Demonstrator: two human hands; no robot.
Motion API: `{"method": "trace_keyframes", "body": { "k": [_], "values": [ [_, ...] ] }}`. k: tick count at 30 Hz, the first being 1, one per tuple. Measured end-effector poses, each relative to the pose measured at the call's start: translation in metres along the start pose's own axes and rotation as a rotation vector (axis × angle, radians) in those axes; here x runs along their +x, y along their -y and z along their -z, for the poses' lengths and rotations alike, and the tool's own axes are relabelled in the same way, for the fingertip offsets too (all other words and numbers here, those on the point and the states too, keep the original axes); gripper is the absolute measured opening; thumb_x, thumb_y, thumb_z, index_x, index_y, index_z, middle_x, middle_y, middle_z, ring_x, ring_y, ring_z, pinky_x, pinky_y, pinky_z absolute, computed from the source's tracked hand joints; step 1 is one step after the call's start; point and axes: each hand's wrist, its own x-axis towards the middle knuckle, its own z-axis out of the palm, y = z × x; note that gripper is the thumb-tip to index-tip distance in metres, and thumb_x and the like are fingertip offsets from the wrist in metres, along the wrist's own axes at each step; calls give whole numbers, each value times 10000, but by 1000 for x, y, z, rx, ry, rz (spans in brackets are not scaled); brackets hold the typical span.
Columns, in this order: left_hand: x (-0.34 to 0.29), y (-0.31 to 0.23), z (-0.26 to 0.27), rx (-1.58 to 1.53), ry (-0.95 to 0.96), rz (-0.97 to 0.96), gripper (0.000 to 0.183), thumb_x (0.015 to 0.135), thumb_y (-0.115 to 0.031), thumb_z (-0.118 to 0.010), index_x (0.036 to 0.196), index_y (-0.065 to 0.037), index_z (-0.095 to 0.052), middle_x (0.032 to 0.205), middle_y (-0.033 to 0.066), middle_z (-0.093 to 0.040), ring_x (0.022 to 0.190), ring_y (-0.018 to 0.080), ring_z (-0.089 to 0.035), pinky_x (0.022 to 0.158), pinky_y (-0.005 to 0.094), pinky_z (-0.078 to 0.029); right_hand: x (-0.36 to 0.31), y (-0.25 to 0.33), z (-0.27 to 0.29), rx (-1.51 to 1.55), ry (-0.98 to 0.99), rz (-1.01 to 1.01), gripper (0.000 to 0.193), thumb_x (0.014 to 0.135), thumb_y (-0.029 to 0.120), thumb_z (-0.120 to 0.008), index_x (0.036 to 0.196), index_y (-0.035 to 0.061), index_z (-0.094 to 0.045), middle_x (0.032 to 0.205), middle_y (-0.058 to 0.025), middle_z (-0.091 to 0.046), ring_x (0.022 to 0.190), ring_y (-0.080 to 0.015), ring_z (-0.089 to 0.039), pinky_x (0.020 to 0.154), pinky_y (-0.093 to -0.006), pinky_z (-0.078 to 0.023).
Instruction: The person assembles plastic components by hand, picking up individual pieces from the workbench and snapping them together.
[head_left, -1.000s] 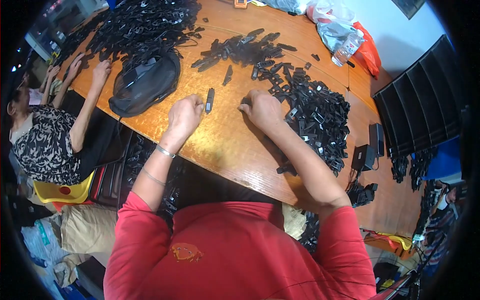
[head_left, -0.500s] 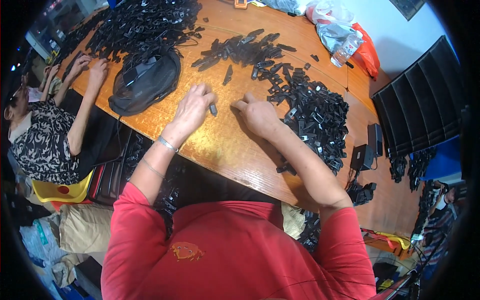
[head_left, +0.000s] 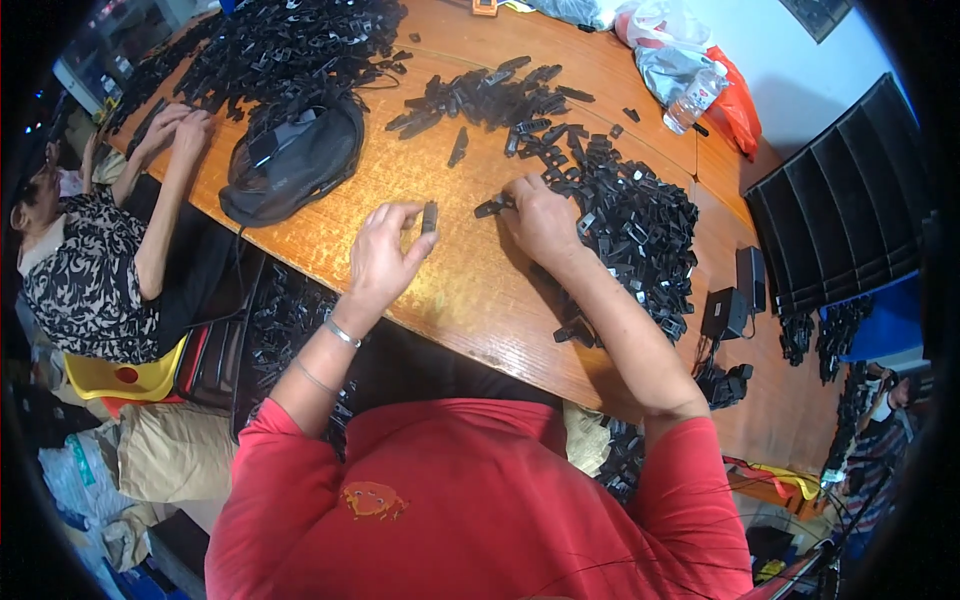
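My left hand (head_left: 385, 250) pinches a small dark oblong plastic piece (head_left: 430, 217) upright between thumb and fingers, over the wooden table (head_left: 440, 290). To its right, my right hand (head_left: 543, 222) grips a black plastic clip-like part (head_left: 493, 206) at the fingertips, beside the left edge of a large heap of black plastic parts (head_left: 640, 230). Beyond both hands lies a looser pile of long black pieces (head_left: 490, 97). One single black piece (head_left: 458, 147) rests apart from that pile, nearer to me.
Left of my hands sits a black mesh bag (head_left: 295, 160), with a big black heap (head_left: 290, 50) behind it. A co-worker's hands (head_left: 180, 130) are at the far left. Black adapters (head_left: 725, 315), a bottle (head_left: 695, 97) and a black chair (head_left: 835, 200) stand right.
My left hand has turned and opened its grip outward, showing the dark piece upright. My right hand has shifted right toward the heap and now holds a black part.
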Motion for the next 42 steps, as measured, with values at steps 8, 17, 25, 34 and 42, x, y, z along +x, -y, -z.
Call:
{"method": "trace_keyframes", "body": {
  "k": [8, 17, 25, 34, 42],
  "values": [
    [-6, 14, -12, 169, 13, 24, 248, 884, -165, -889, 1043, -43, -743, 1002, 133, -697, 1011, 367, -686, 868, 476, -556, 8, 47, -12, 180, 130, 120, 238, 909, 118, -819, 1129, 58, -747, 1081, -174, -697, 946, -431, -736, 819, -520, -593],
    [-1, 19, -1, 109, 9, -73, 210, 884, -100, -873, 1047, -38, -755, 1013, 144, -690, 1010, 383, -684, 858, 477, -558, 12, 45, -24, 147, 182, 212, 185, 903, 136, -811, 1085, 112, -791, 1034, -118, -688, 904, -384, -737, 767, -495, -598],
    [8, 28, -11, 69, -9, -107, 197, 883, -86, -863, 1035, -26, -753, 1016, 138, -690, 993, 376, -687, 851, 469, -557, 39, 44, -41, 152, 213, 398, 159, 887, 122, -829, 1036, 76, -797, 986, -118, -693, 881, -384, -724, 748, -494, -573],
    [2, 23, -7, 90, -9, -126, 207, 879, -90, -865, 1043, -34, -752, 1028, 134, -680, 1025, 371, -671, 879, 468, -554, 15, 45, -52, 369, 145, 199, 266, 927, 181, -845, 1134, 44, -749, 1048, -154, -722, 937, -399, -741, 814, -491, -583],
    [2, 26, -7, 98, -11, -140, 202, 884, -95, -862, 1044, -34, -755, 1027, 129, -676, 1017, 370, -664, 888, 462, -550, 17, 37, -26, 304, 57, 115, 269, 861, 211, -906, 1081, 73, -838, 1039, -139, -739, 940, -375, -745, 826, -459, -592]
  ]
}}
